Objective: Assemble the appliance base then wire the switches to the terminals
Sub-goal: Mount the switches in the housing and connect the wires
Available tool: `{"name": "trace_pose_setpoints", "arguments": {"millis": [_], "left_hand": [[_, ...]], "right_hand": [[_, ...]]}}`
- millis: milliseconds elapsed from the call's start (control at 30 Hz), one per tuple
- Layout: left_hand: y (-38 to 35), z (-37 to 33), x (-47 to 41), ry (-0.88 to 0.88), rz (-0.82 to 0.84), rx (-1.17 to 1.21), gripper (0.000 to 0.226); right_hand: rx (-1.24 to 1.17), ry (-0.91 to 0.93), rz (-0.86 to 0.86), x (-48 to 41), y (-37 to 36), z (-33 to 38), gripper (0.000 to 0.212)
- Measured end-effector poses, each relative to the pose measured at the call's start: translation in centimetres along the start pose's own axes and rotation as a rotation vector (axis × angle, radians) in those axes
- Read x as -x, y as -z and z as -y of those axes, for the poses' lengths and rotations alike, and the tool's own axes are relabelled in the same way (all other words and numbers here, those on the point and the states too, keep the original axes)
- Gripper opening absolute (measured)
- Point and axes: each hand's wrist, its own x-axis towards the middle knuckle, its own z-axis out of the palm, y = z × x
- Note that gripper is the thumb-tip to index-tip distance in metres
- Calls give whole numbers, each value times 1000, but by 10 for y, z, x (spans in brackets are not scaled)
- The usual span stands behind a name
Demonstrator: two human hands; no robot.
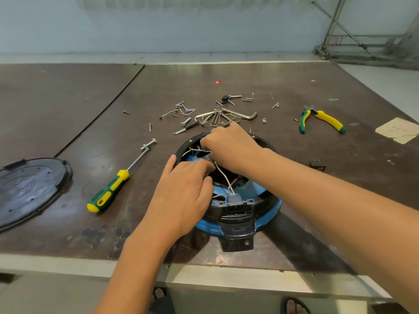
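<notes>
Pale wall [204, 30], probably metal rack [334, 21]

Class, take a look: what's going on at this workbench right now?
A person works with both hands inside an open blue-and-black appliance base. The right hand pinches white wires near the far rim; the left hand rests on the left rim, fingers reaching in. The screwdriver, pliers, black cover plate and loose screws lie untouched on the table.

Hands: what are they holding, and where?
The right hand seems to pinch the far end of a white wire inside the appliance base. The left hand rests on its rim; its grip cannot be told.
</notes>
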Motion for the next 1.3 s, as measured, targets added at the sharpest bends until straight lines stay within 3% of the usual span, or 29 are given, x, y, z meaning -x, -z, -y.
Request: {"name": "trace_pose_setpoints", "arguments": {"millis": [133, 300, 433, 533, 767, 867, 1100, 1300], "left_hand": [[-2, 3, 0, 1, -4, 4, 41], [-5, 6, 0, 4, -18, -31, 33], [-4, 5, 0, 13, -8, -43, 36], [-3, 6, -1, 21, 13, -70, 43], [0, 4, -3, 9, 36, -159, 63], [-1, 4, -2, 19, 25, -148, 63], [-3, 6, -3, 13, 38, -138, 59], [-3, 6, -3, 25, 34, -131, 47]], "right_hand": [[31, 91, 24, 2, -1, -5, 23], [108, 161, -8, 19, 6, -29, 12], [244, 194, 99, 36, 14, -46, 12], [264, 194, 150, 45, 16, -52, 24], [163, 88, 177, 45, 16, -50, 36], [8, -15, 171, 43, 12, -43, 8], [-249, -163, 189, 43, 15, -40, 20], [-307, -165, 225, 51, 22, -46, 56]]}}
